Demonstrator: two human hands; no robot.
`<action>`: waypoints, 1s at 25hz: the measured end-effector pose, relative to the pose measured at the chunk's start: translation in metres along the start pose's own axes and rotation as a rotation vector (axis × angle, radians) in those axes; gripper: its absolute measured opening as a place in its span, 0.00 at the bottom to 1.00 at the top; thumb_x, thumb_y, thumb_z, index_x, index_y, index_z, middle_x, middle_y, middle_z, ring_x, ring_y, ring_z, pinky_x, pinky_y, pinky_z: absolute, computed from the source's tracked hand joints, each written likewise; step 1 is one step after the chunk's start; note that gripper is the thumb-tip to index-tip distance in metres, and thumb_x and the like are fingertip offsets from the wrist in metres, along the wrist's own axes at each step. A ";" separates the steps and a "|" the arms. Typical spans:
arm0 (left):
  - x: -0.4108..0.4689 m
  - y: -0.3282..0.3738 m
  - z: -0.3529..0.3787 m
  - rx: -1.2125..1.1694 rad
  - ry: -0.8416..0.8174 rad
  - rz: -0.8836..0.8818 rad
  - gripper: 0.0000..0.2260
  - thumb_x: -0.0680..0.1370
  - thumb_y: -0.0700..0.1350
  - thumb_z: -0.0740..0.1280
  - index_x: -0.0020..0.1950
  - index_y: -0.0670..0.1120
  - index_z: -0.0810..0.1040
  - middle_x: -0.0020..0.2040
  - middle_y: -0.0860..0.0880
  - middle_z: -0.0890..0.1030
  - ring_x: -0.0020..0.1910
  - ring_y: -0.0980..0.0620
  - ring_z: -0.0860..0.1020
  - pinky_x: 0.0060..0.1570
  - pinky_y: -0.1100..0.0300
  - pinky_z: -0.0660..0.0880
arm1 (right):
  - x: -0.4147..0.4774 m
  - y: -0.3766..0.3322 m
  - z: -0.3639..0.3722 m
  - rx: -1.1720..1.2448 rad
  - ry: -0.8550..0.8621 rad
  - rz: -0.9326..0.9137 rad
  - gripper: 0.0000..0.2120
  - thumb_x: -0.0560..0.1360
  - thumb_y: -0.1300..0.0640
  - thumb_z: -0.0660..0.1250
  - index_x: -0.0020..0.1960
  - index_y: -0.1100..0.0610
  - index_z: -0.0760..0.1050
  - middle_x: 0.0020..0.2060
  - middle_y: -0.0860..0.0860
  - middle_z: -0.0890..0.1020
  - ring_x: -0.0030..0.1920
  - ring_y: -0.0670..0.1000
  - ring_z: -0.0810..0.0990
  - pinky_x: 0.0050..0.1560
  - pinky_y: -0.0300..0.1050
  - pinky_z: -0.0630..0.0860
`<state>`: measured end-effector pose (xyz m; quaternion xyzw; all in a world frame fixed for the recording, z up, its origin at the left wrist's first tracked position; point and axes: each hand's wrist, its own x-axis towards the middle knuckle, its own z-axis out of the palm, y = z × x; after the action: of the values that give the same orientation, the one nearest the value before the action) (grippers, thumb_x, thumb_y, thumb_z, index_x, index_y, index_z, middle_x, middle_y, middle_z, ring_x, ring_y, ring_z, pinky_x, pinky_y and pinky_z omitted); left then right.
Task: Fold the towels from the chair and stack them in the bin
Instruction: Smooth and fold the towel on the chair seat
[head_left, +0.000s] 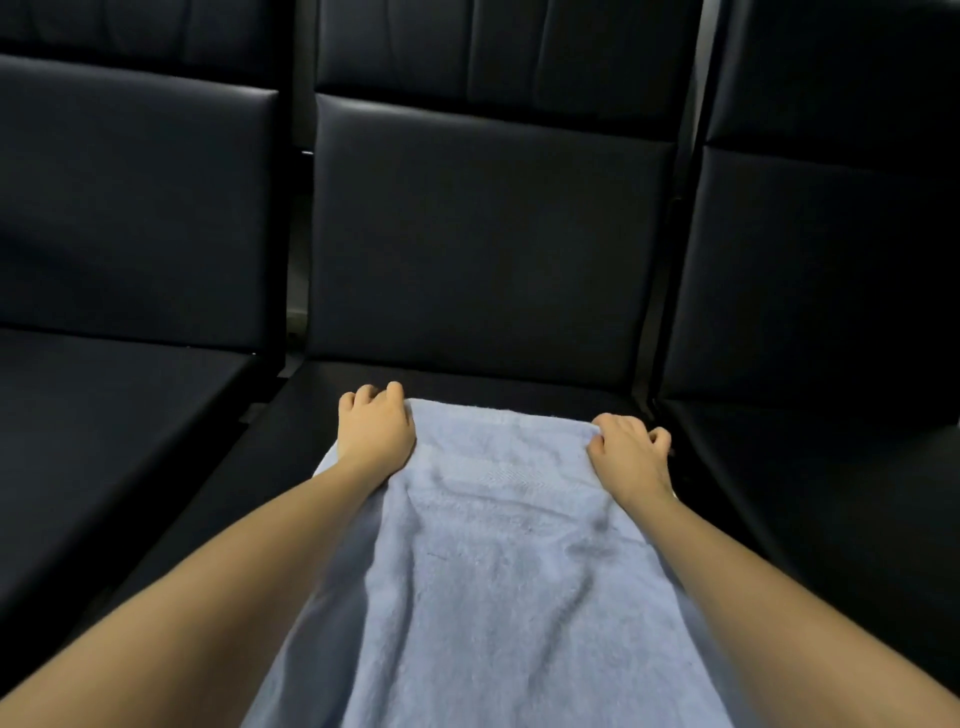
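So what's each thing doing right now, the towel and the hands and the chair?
towel: light blue, laid out lengthwise on the seat, a bit wrinkled, near end out of view.
left hand: fingers curled on the towel's far left corner.
right hand: pinches the towel's far right corner.
middle chair: black, upright, towel lying on its seat.

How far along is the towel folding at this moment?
Done: nothing finished shows; no bin or folded stack is in view. In hand: the left hand and right hand hold the far corners of a light blue towel lying on the black chair seat. Left: folding it and placing it in the bin.
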<state>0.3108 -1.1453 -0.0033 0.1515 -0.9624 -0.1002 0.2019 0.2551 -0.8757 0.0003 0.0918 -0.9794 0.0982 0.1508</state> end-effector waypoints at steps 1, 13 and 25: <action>-0.011 0.000 -0.007 -0.020 -0.011 0.005 0.08 0.81 0.44 0.53 0.52 0.43 0.69 0.51 0.46 0.78 0.58 0.45 0.70 0.59 0.53 0.61 | -0.011 -0.001 -0.003 0.020 0.011 0.010 0.11 0.76 0.62 0.53 0.51 0.53 0.73 0.49 0.47 0.77 0.56 0.49 0.72 0.57 0.48 0.58; -0.048 -0.013 -0.107 0.085 -0.451 0.260 0.09 0.76 0.43 0.64 0.53 0.45 0.79 0.55 0.44 0.76 0.54 0.43 0.75 0.50 0.54 0.73 | -0.088 0.001 -0.093 -0.229 -0.131 -0.220 0.09 0.75 0.64 0.58 0.52 0.52 0.69 0.46 0.48 0.74 0.53 0.52 0.73 0.57 0.49 0.58; 0.045 0.024 -0.305 -0.133 0.281 0.135 0.10 0.75 0.48 0.68 0.55 0.49 0.83 0.53 0.44 0.82 0.54 0.42 0.78 0.48 0.55 0.72 | 0.029 -0.051 -0.293 0.070 0.376 -0.076 0.10 0.77 0.57 0.60 0.50 0.49 0.79 0.50 0.51 0.83 0.55 0.56 0.77 0.57 0.47 0.61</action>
<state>0.3936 -1.1775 0.2931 0.0852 -0.9240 -0.1278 0.3503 0.3203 -0.8647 0.2919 0.1140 -0.9258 0.1420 0.3313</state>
